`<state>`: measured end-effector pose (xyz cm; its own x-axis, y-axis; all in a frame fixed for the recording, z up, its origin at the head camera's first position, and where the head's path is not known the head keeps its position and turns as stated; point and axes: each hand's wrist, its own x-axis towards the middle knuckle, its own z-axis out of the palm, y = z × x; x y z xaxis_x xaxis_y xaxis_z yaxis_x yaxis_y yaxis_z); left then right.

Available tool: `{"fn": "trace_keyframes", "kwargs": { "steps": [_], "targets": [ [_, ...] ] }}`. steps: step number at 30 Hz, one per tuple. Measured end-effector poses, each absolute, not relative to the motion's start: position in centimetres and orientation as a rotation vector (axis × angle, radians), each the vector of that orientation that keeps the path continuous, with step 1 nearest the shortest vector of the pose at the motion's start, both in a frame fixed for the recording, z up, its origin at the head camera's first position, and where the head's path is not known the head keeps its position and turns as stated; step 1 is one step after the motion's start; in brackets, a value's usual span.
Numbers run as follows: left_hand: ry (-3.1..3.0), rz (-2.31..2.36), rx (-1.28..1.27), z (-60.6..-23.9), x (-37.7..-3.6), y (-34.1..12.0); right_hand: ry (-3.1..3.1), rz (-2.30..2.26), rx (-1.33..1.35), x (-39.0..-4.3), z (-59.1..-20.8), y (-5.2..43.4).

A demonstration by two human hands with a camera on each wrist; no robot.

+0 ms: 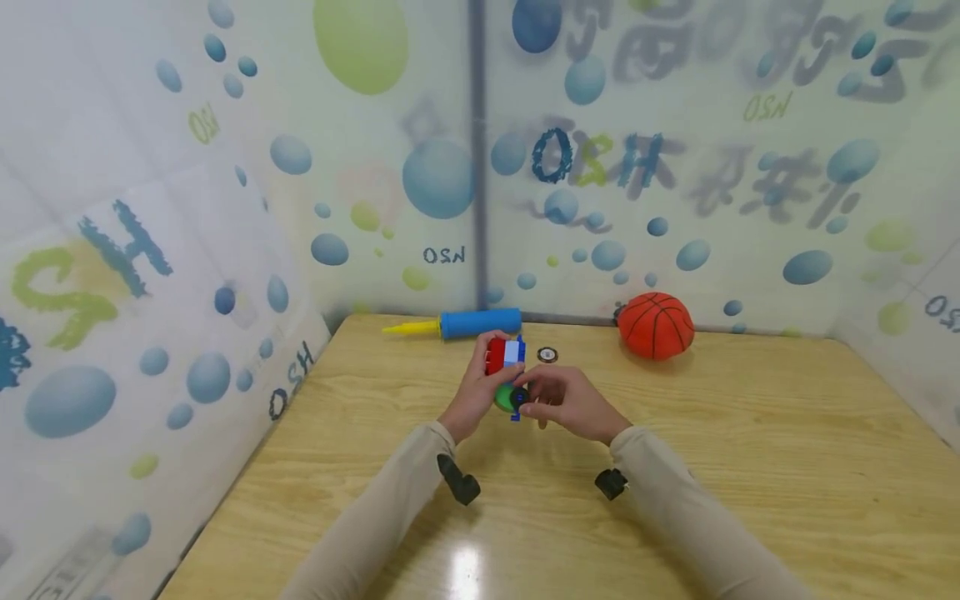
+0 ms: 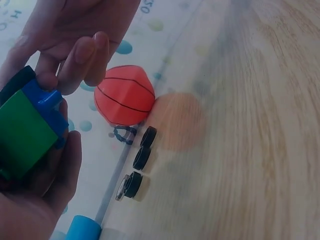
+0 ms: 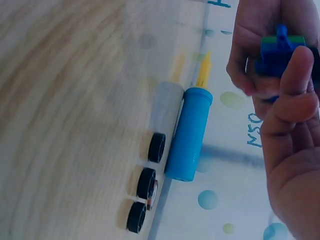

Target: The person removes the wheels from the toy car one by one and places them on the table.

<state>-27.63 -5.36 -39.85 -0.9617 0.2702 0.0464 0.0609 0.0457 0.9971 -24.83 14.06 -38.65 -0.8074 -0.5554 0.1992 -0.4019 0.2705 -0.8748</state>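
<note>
My left hand [image 1: 477,390] grips a toy car of plastic blocks [image 1: 512,353], with red, white, blue and green parts, above the table. A small black wheel [image 1: 519,398] sits against the green and blue end of the toy car. My right hand [image 1: 573,402] pinches at this wheel with thumb and fingers. In the left wrist view the toy's green block [image 2: 27,134] and blue axle piece [image 2: 49,104] show close to the right fingertips. From the right wrist view, the right fingers cover part of the blue piece [image 3: 278,56].
Several loose black wheels [image 2: 142,158] stand in a row on the wooden table [image 1: 360,467], with a pale-centred disc [image 1: 547,355] among them. Behind lies a blue hand pump [image 1: 480,323] with a yellow nozzle. A red ball [image 1: 656,326] is near the back wall, right.
</note>
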Motion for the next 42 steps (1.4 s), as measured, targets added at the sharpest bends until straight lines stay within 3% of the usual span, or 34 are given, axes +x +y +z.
{"fn": "trace_keyframes", "kwargs": {
  "steps": [10,27,42],
  "targets": [
    [2.143,2.06,0.376,-40.6,-27.7,-5.1,2.416,-1.599,-0.782,-24.8,-39.1,13.0],
    [2.343,2.004,0.318,-41.2,-28.3,-4.4,2.581,-1.514,-0.854,-24.5,-38.9,12.7],
    [2.043,1.975,0.343,-39.9,-27.8,-6.6,2.745,-1.316,-0.697,-26.9,-38.4,19.2]
  ]
}}
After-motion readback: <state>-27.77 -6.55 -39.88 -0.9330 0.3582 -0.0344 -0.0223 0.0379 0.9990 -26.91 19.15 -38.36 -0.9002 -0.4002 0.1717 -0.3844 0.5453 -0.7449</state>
